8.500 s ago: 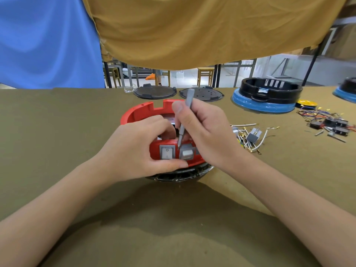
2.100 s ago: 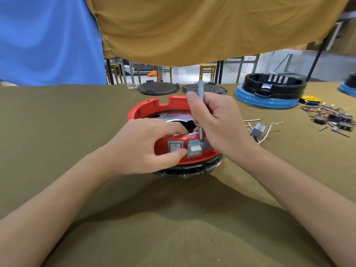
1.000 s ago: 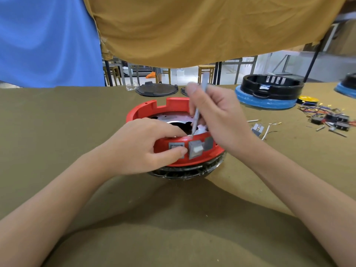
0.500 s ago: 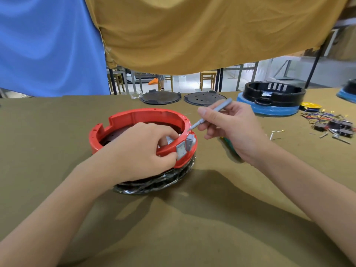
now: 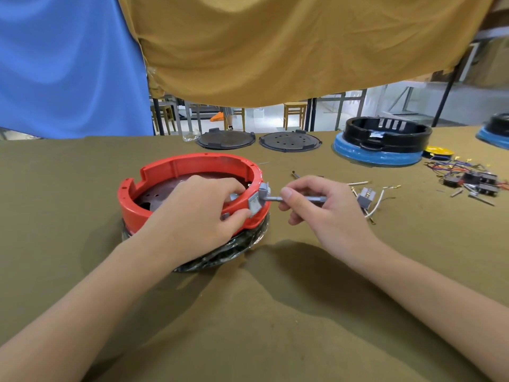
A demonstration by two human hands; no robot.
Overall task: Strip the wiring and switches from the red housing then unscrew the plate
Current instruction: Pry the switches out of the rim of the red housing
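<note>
The round red housing (image 5: 176,169) sits on the table left of centre, on a black wrapped base. My left hand (image 5: 198,213) grips its near right wall, fingers curled inside and thumb outside. Two grey switches (image 5: 259,198) stick out of that wall at the right. My right hand (image 5: 316,208) holds a thin grey tool (image 5: 292,199) sideways, its tip against the switches. A dark metal plate (image 5: 162,191) shows inside the housing.
A loose grey switch with white wires (image 5: 367,198) lies right of my right hand. A pile of wires and switches (image 5: 473,177) lies far right. A black housing on a blue base (image 5: 382,142) and two dark round lids (image 5: 289,140) stand at the back.
The housing has been turned so the switches now face right. My right hand swung the tool from upright above the rim down to a sideways hold against the switches from outside.
</note>
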